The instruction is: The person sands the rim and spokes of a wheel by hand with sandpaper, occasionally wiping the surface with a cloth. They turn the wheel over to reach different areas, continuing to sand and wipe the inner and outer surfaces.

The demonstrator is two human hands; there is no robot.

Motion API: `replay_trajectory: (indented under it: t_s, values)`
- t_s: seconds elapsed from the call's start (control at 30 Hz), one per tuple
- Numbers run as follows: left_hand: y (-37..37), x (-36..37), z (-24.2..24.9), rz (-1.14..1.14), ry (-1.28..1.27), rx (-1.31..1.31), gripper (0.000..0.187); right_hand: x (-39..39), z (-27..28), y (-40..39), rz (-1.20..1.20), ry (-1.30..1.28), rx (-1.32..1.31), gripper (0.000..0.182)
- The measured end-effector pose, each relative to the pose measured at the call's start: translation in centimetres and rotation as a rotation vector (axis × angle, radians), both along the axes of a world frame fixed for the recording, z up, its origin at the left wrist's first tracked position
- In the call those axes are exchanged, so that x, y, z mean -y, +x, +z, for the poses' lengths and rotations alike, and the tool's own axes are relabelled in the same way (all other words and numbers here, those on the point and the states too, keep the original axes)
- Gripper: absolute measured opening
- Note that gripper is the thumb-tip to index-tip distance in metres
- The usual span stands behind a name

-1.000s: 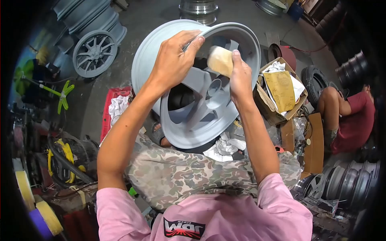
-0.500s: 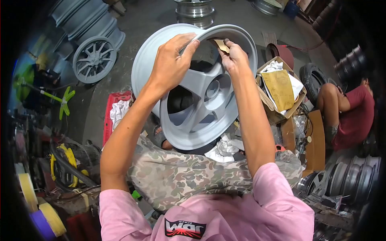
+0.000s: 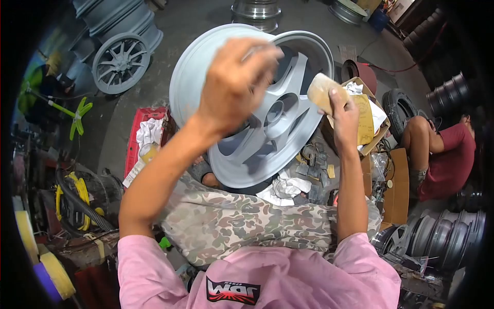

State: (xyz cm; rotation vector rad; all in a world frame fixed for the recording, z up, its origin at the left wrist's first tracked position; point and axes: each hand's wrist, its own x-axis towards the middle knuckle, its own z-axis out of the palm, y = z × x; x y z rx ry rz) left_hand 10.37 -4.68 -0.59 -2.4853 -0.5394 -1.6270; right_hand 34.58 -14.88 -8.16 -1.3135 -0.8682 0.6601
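Observation:
A grey-primed wheel rim (image 3: 191,69) leans in front of my knees, its spoked face turned towards me. Blurred by motion, my left hand (image 3: 236,85) hovers over the rim's upper left part with its fingers bent. My right hand (image 3: 343,110) pinches a tan piece of sandpaper (image 3: 320,92) between thumb and fingers, just off the wheel's right edge. Below the rim lies a crumpled white cloth (image 3: 285,188), close to my camouflage-covered lap.
A cardboard box (image 3: 366,149) of papers stands on the right, near a tyre (image 3: 399,103) and a seated person (image 3: 445,149). On the left are a red crate (image 3: 135,136) and another spoked wheel (image 3: 121,64). Stacked rims (image 3: 447,237) fill the lower right.
My left hand has come off the rim's top edge and now blurs above it. My right hand has drawn the sandpaper out of the rim, towards the right and down.

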Motion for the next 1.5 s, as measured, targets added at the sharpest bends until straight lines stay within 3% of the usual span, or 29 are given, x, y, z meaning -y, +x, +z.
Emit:
replay_trajectory:
  t_s: [0.07, 0.17, 0.2, 0.27, 0.4, 0.53, 0.63, 0.73, 0.8, 0.97, 1.13, 1.2, 1.27, 1.3, 1.33, 1.43, 1.47, 1.5]
  values:
    - [0.6, 4.0, -0.7, -0.296, -0.318, -0.038, 0.022, 1.5, -0.8, -1.6, 0.027, 0.068, 0.083, 0.029]
    - [1.0, 6.1, -2.6, -0.349, -0.89, -0.12, 0.027, 3.7, 0.0, -4.2, 0.126, 0.091, 0.207, 0.024]
    - [0.9, 6.1, -3.0, -0.341, -0.885, -0.125, 0.027, 4.1, 0.2, -4.9, 0.175, 0.091, 0.32, 0.023]
    - [0.8, 6.2, -2.9, -0.461, -1.205, -0.14, 0.03, 4.6, -0.5, -6.1, 0.235, 0.137, 0.198, 0.018]
    - [0.6, 5.8, -3.4, -0.493, -1.256, -0.22, 0.027, 5.2, -1.3, -5.1, 0.332, -0.044, 0.023, 0.013]
    - [0.4, 5.3, -3.9, -0.523, -1.283, -0.209, 0.03, 5.3, -2.2, -4.9, 0.212, -0.088, 0.185, 0.017]
    - [0.2, 5.0, -3.8, -0.449, -1.339, -0.325, 0.034, 5.1, -1.9, -5.8, 0.229, 0.125, 0.219, 0.021]
    - [0.3, 5.2, -4.4, -0.457, -1.315, -0.242, 0.035, 5.2, -1.1, -6.7, 0.254, 0.184, 0.024, 0.022]
    - [0.4, 5.2, -4.9, -0.553, -1.464, -0.16, 0.036, 5.6, -1.1, -6.4, 0.239, -0.016, -0.168, 0.02]
    - [0.6, 5.1, -4.7, -0.568, -1.434, -0.166, 0.035, 5.4, -1.5, -6.8, 0.223, 0.139, -0.261, 0.019]
    - [0.7, 5.1, -4.6, -0.549, -1.369, -0.149, 0.026, 6.1, -0.9, -6.5, 0.413, 0.005, -0.349, 0.029]
    - [0.6, 5.1, -3.5, -0.658, -1.458, -0.167, 0.022, 6.4, -1.4, -6.1, 0.433, 0.006, -0.304, 0.034]
    - [0.6, 4.9, -3.4, -0.762, -1.533, -0.152, 0.021, 7.0, -0.9, -6.2, 0.594, 0.115, -0.75, 0.033]
    - [0.6, 4.9, -3.4, -0.868, -1.61, -0.134, 0.021, 7.3, -1.3, -5.9, 0.632, 0.134, -0.817, 0.031]
    - [0.6, 5.0, -3.4, -0.976, -1.686, -0.115, 0.02, 7.4, -1.5, -5.9, 0.632, 0.132, -0.817, 0.031]
    - [0.8, 5.0, -3.5, -1.009, -1.577, -0.143, 0.021, 7.3, -1.7, -5.9, 0.648, 0.179, -0.843, 0.024]
    - [0.9, 5.2, -3.3, -1.041, -1.52, -0.125, 0.022, 7.1, -1.8, -5.8, 0.607, 0.213, -0.745, 0.02]
    - [0.7, 5.6, -3.0, -0.918, -1.426, -0.122, 0.022, 7.0, -1.9, -5.7, 0.566, 0.247, -0.647, 0.016]
